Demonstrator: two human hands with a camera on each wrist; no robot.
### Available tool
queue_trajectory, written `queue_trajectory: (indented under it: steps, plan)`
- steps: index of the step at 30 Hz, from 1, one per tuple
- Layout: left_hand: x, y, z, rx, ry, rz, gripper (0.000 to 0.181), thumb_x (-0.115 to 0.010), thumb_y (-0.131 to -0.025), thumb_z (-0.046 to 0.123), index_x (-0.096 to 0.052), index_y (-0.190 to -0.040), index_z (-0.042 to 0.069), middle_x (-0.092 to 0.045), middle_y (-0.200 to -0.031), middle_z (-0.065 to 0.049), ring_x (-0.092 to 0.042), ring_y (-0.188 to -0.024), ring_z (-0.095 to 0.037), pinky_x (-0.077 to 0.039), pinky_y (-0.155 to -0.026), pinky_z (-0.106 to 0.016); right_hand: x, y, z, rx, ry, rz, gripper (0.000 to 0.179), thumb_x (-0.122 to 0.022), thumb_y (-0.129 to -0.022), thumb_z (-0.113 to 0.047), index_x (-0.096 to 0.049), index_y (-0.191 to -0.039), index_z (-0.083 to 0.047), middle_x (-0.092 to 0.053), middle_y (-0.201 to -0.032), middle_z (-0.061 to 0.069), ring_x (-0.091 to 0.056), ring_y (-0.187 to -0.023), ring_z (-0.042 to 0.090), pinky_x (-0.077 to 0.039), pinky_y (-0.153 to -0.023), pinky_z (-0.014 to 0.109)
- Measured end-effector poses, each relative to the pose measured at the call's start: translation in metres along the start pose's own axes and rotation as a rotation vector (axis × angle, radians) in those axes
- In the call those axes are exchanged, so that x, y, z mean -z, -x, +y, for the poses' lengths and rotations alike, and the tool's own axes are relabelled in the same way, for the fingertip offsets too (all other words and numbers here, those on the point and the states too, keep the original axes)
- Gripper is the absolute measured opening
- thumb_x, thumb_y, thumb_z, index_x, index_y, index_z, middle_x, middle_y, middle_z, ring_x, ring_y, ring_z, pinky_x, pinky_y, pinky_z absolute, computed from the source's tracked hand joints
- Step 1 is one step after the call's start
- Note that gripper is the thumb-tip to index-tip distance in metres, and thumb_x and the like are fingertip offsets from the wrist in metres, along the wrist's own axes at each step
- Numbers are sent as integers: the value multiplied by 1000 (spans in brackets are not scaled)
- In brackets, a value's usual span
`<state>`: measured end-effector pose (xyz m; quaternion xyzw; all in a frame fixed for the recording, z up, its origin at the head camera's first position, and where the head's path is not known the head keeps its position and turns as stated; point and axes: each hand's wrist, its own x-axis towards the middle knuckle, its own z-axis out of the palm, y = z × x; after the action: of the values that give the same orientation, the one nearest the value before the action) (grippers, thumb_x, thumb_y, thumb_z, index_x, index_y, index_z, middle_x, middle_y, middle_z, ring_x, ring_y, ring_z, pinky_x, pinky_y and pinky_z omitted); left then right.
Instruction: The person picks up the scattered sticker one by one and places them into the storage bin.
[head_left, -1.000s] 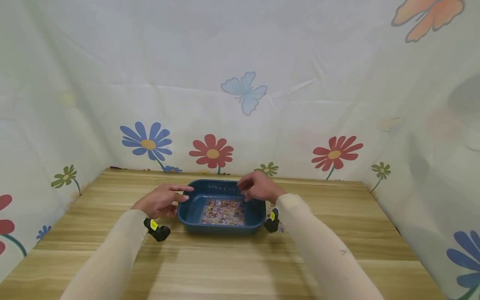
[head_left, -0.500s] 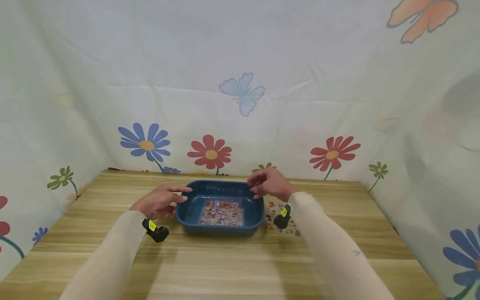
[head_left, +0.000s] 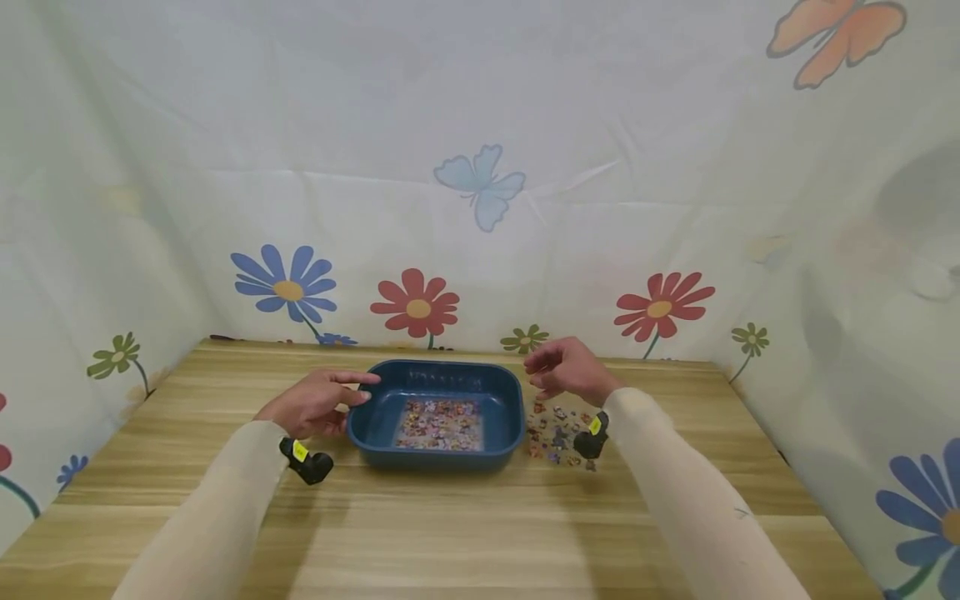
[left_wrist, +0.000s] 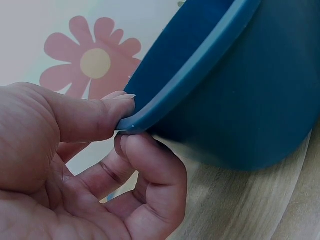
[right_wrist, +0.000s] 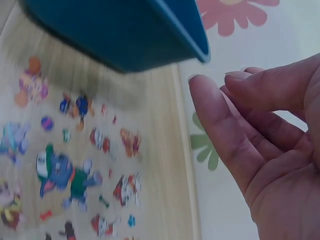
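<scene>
A blue plastic basin [head_left: 435,459] stands on the table in the head view, with a sheet of small colourful pictures [head_left: 440,425] lying flat in its bottom. My left hand [left_wrist: 95,145] pinches the basin's left rim between thumb and curled fingers. Just off the right end of the basin, my right hand [head_left: 570,369] is raised with loosely bent fingers. In the right wrist view its thumb and fingertips are apart from the rim and hold nothing. Below it, a clear sheet with cartoon dog pictures [right_wrist: 65,175] lies on the table, partly hidden by the wrist camera in the head view.
The wood-grain table [head_left: 420,533] reaches back to a white cloth [head_left: 360,200] printed with flowers and butterflies. This cloth also hangs on the left and right sides. A black camera sits on each wrist.
My right hand has moved right, from over the basin's right rim to beyond it, uncovering more of the clear picture sheet. The left hand stays at the left rim.
</scene>
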<state>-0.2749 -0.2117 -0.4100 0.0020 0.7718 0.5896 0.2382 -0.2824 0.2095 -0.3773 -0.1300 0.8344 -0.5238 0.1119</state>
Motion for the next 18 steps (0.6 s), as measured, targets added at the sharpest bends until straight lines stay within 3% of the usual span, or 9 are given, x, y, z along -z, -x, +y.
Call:
queue_trajectory:
  steps: [3,13,16,18]
  plan:
    - [1,0,0,0,-2,0,52,-59,-104,12,-49,-156,14,-50,-152,-24,-59,-75,-24,-52,-65,-28,7,4,5,-34,22,6,34,-68,-92,6,-68,-126,6,-70,-114,22,-71,-94,28,-64,-82,46]
    - [-1,0,1,-11,-17,-12,52,-58,-105,13,-48,-156,13,-51,-150,-25,-57,-73,-23,-50,-64,-29,28,20,24,-174,204,53,39,-64,-90,5,-65,-129,10,-63,-130,33,-69,-107,35,-64,-85,46]
    - [-1,-1,0,-13,-19,-13,52,-57,-105,13,-48,-156,13,-52,-148,-24,-57,-73,-23,-50,-64,-28,32,25,28,-253,296,88,39,-63,-89,4,-65,-128,10,-66,-127,29,-69,-100,30,-64,-82,43]
    - [0,-1,-1,-11,-14,-11,52,-57,-105,12,-49,-156,14,-53,-147,-24,-57,-72,-23,-50,-63,-28,34,29,31,-301,374,101,37,-62,-88,2,-68,-125,8,-70,-117,24,-67,-88,25,-61,-74,38]
